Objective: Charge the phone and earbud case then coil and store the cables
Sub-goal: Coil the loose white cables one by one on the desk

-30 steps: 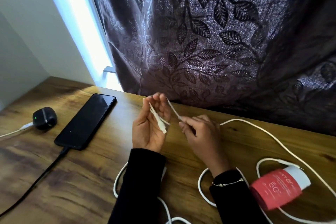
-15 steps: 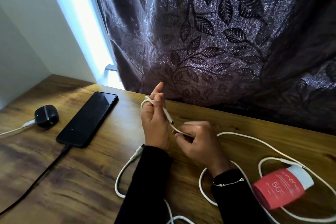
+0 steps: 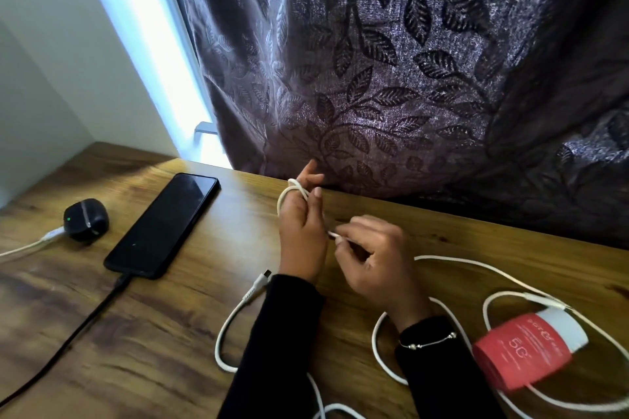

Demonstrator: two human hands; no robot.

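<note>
A black phone lies on the wooden desk with a black cable plugged into its near end. Left of it sits a black earbud case with a green light and a white cable attached. My left hand stands upright with a white cable looped around its fingers. My right hand pinches that cable just beside the left palm. The cable trails in loose loops across the desk to the right. A second white cable's plug lies by my left sleeve.
A red tube with a white cap lies on the desk at the right, ringed by the white cable. A dark leaf-patterned curtain hangs along the desk's far edge. A pale wall stands at the left.
My left hand turned its back to the camera, and the white cable now wraps around its fingers. My right hand brought the cable in close to the left palm.
</note>
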